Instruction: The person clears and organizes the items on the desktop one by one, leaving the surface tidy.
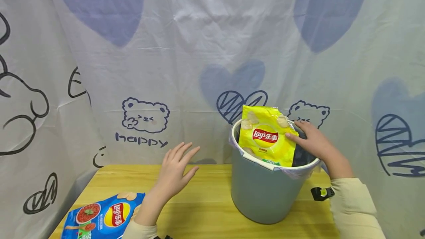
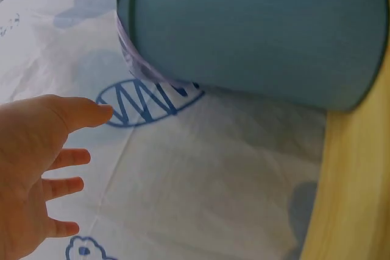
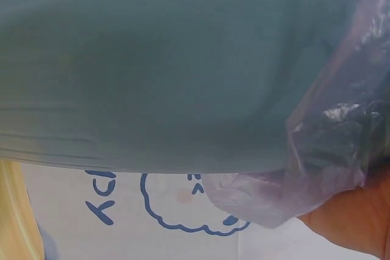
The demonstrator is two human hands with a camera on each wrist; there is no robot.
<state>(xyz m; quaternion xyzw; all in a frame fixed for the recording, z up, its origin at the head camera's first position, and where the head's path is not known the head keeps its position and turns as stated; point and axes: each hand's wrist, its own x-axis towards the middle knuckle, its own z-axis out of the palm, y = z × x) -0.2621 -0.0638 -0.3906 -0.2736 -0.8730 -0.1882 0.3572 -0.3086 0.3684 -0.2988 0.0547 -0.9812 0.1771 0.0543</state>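
Note:
A yellow Lay's chip bag (image 1: 265, 135) stands tilted in the mouth of a grey-green trash bin (image 1: 265, 191), its upper part above the rim. My right hand (image 1: 312, 141) holds the bag's right edge between thumb and fingers, over the bin's opening. In the right wrist view the bin wall and its liner hide most of that hand. My left hand (image 1: 176, 170) hovers left of the bin with fingers spread, holding nothing. The left wrist view shows the left hand (image 2: 36, 162) apart from the bin. A blue Lay's chip bag (image 1: 103, 215) lies on the table beside the left forearm.
The bin has a white rim and a thin translucent liner (image 3: 329, 126) folded over it. It stands on a yellow wood-grain table (image 1: 199, 202). A pale printed curtain (image 1: 186, 65) hangs close behind the table. A small black device (image 1: 321, 193) sits at the right wrist.

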